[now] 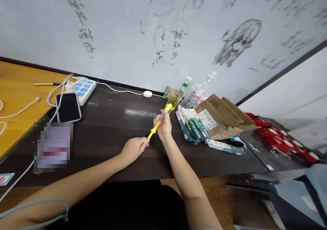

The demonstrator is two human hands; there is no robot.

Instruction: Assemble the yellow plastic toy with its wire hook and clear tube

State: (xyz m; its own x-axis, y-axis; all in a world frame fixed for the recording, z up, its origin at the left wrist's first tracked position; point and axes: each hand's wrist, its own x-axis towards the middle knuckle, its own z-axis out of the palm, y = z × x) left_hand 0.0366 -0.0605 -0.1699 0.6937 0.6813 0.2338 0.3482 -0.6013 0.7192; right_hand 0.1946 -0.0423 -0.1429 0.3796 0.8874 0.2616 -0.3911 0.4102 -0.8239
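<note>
A slim yellow tool with a clear plastic section (pixel 158 122) slants up and to the right above the dark table. My left hand (pixel 134 150) pinches its lower yellow end. Higher up, my right hand (pixel 164 125) is wrapped round the clear section. Just beyond the tool's yellow top stands a bottle of yellowish liquid (pixel 176 97); whether the two touch is unclear. Teal and white boxes (pixel 191 126) lie to the right of my right hand.
A clear water bottle (pixel 191 97) and an open cardboard box (pixel 222 117) stand at the right back. A power strip (pixel 85 88) and a phone (pixel 68 107) lie at left. Red items (pixel 278 136) sit far right. Behind the table is a whiteboard (pixel 122 26).
</note>
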